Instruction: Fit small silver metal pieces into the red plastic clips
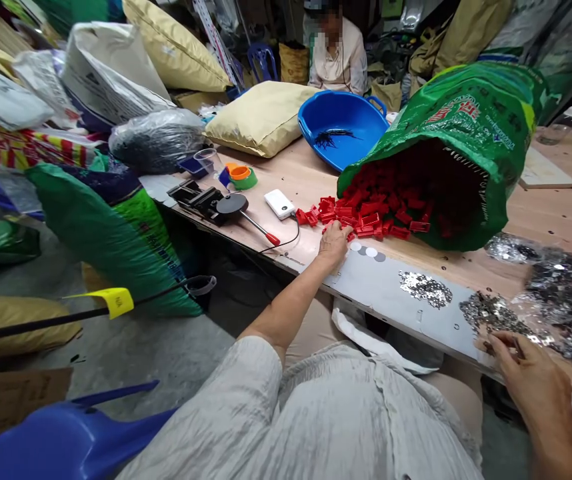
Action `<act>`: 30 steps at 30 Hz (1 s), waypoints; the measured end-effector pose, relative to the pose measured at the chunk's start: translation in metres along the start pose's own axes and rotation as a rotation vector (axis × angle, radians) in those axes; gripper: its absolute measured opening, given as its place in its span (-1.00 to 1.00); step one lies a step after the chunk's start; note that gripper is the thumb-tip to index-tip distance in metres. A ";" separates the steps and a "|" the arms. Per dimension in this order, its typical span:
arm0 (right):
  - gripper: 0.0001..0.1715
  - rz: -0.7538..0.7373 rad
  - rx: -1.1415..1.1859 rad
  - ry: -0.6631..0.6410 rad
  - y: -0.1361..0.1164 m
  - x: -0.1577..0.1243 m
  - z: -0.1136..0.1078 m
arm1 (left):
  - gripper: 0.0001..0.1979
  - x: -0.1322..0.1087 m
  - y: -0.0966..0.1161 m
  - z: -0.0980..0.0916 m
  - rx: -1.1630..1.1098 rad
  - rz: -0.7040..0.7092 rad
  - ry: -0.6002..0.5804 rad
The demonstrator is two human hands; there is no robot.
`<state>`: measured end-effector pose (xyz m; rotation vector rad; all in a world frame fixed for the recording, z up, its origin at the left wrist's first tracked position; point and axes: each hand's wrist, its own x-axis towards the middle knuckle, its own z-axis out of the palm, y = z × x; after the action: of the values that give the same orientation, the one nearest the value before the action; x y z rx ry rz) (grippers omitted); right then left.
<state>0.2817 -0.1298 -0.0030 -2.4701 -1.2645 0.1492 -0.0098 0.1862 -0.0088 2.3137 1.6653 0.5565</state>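
My left hand (333, 245) reaches to the near edge of a heap of small red plastic pieces (371, 210), its fingers curled round a red piece at the fingertips. The heap spills out of a green woven sack (496, 133) lying on its side. My right hand (536, 373) is at the table's front edge, thumb and fingers pinched together; what is between them is too small to make out. Just beyond it lies a pile of small shiny metal pieces (496, 313). Another metal pile (426, 288) and several round discs (366, 251) rest on the grey strip between my hands.
On the left of the table stand a black hand press (206, 203) with a red-tipped lever, a white power bank (280, 204) with a cable, and tape rolls (240, 175). A blue basin (343, 127) sits farther back. Behind it a person (339, 53) sits. Filled sacks (111, 240) crowd the left.
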 end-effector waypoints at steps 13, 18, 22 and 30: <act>-0.67 0.067 0.076 0.119 -0.008 0.001 -0.002 | -0.66 -0.053 -0.002 -0.030 -1.191 -0.279 -0.031; -0.58 0.067 0.267 0.193 -0.033 -0.001 -0.009 | -0.34 -0.087 0.025 -0.046 -1.760 -0.304 -0.443; -0.57 -0.014 0.561 0.121 -0.073 -0.004 -0.012 | -0.33 -0.110 0.046 -0.048 -1.792 -0.263 -0.550; -0.74 -0.339 0.572 -0.028 -0.138 -0.016 -0.013 | -0.51 -0.138 0.065 -0.038 -1.455 -0.019 -0.365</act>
<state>0.1702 -0.0726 0.0583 -1.7574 -1.3953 0.3955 -0.0096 0.0335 0.0288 1.1717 0.6177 0.8522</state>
